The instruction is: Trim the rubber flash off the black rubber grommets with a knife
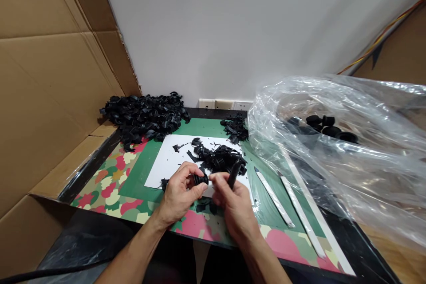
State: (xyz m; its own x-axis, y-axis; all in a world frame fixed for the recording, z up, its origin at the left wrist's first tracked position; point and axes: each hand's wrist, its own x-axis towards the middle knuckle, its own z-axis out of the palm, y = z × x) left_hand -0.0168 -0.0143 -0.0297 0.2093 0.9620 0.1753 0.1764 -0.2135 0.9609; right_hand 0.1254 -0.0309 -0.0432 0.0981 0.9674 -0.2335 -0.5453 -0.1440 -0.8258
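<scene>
My left hand [179,193] pinches a small round black rubber part [201,179] between thumb and fingers, just above a white sheet [166,162]. My right hand [233,202] is closed round a dark tool handle [234,173] that points up and away, its fingertips close against the rubber part. A heap of black rubber trimmings [219,157] lies on the white sheet right behind both hands.
A large pile of black scraps [144,115] sits at the back left by a cardboard wall [49,97]. A clear plastic bag [339,151] with black round parts [328,126] fills the right. Two white strips [276,197] lie on the green mat [136,175].
</scene>
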